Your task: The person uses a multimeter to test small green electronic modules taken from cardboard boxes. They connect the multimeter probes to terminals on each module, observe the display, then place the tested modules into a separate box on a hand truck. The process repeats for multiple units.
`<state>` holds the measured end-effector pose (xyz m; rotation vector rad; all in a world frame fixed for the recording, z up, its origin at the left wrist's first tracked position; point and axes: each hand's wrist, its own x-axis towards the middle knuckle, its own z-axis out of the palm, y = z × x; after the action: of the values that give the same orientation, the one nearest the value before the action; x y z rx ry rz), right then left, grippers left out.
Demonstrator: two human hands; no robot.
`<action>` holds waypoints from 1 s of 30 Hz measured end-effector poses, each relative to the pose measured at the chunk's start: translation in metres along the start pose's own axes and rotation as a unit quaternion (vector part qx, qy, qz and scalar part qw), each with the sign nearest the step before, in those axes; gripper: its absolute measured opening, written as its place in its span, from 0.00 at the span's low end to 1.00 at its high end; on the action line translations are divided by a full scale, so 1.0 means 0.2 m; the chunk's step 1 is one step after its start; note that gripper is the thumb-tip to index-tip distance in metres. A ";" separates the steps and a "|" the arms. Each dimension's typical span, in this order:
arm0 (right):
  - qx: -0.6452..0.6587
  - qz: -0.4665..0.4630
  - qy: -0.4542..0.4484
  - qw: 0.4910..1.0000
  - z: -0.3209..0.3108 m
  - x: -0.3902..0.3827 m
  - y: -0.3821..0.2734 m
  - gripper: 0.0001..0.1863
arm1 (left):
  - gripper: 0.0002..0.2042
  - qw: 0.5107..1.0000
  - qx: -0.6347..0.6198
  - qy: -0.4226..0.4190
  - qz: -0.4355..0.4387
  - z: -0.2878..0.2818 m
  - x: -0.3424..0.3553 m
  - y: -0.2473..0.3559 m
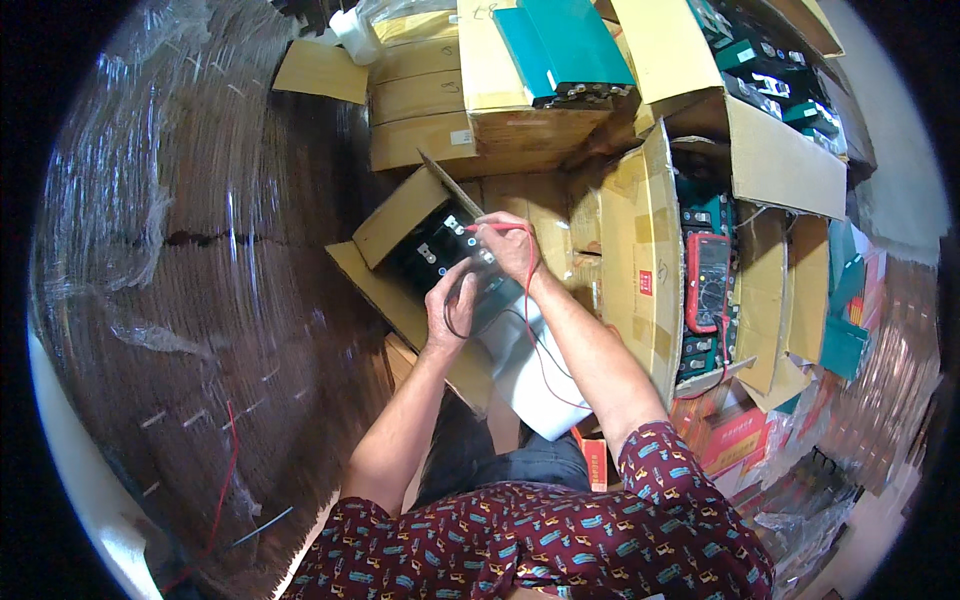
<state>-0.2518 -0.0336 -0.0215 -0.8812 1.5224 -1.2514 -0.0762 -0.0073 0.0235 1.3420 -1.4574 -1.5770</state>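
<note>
While batteries (pixel 436 250) lie beneath, right hand (pixel 512 250) holds probe (pixel 512 226).

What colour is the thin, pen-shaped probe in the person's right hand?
The probe is red, showing best in the head view.

Access to the open carton (pixel 400 225) is from above, between raised flaps (pixel 375 292); the left hand (pixel 450 303) and right hand (pixel 510 250) occupy the opening. The red test lead (pixel 528 312) hangs beside the right forearm (pixel 590 345), obstructing passage there. Rightward, the neighbouring carton's upright flap (pixel 664 260) stands before the red multimeter (pixel 708 282).
</note>
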 end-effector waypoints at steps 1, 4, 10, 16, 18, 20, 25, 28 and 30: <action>-0.015 -0.001 -0.011 1.000 0.00 0.00 -0.01 0.12 | 0.14 1.000 -0.001 0.006 0.008 0.00 0.00 -0.02; -0.028 0.000 -0.018 0.999 0.00 -0.01 -0.04 0.12 | 0.15 0.999 0.013 0.016 0.041 0.01 0.01 -0.08; -0.036 0.004 -0.008 0.999 0.02 -0.02 -0.08 0.13 | 0.14 0.998 0.040 0.030 0.036 -0.01 0.01 -0.09; 0.022 -0.017 0.027 0.999 0.04 0.00 -0.01 0.09 | 0.13 0.997 0.063 0.023 0.030 0.00 0.02 -0.06; -0.007 -0.044 0.044 0.998 0.05 0.00 0.01 0.08 | 0.14 0.997 0.055 0.032 0.043 0.02 0.01 -0.03; -0.005 -0.058 0.045 0.997 0.05 0.01 0.04 0.09 | 0.14 0.999 0.035 0.025 0.015 0.03 0.01 -0.01; -0.082 -0.045 0.036 0.995 0.04 0.00 0.00 0.12 | 0.14 0.997 0.048 0.019 0.053 0.01 0.03 -0.11; -0.092 -0.032 0.043 0.994 0.04 0.00 -0.02 0.13 | 0.14 0.998 0.059 0.012 0.030 0.00 0.03 -0.12; -0.082 -0.017 0.039 0.996 0.05 0.00 -0.01 0.13 | 0.14 0.999 0.040 0.017 0.020 0.01 0.03 -0.11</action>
<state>-0.2431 -0.0372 -0.0195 -0.9775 1.6972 -1.2088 -0.0758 -0.0072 0.0006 1.3690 -1.5316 -1.4777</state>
